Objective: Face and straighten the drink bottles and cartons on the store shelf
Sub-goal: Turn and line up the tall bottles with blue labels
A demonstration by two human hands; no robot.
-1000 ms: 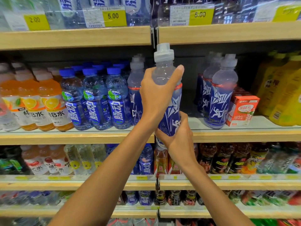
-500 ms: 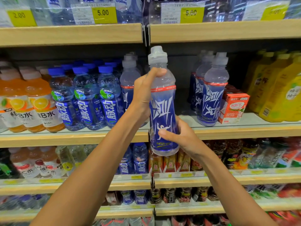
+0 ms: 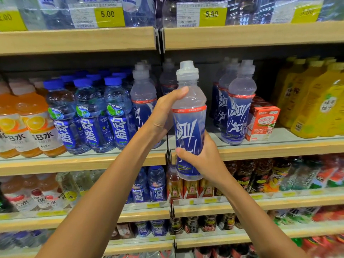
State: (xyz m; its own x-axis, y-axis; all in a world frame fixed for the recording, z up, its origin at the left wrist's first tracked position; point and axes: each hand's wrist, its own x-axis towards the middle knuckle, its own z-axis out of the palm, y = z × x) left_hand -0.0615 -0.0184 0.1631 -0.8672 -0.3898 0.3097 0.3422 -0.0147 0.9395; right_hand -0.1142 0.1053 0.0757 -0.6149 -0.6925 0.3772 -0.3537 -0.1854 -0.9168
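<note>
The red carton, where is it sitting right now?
Head view: the red carton stands on the middle shelf, right of centre, between the blue-labelled sports bottles to its left and the yellow bottles to its right.

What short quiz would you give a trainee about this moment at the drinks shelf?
1. True or false: the left hand and the right hand both grip the held bottle.
2. The red carton stands: A) on the top shelf; B) between the shelved blue-label bottles and the yellow bottles; C) in a hand.
3. Which hand grips the held bottle lower down?

Key: 1 true; 2 B; 3 the right hand.
</note>
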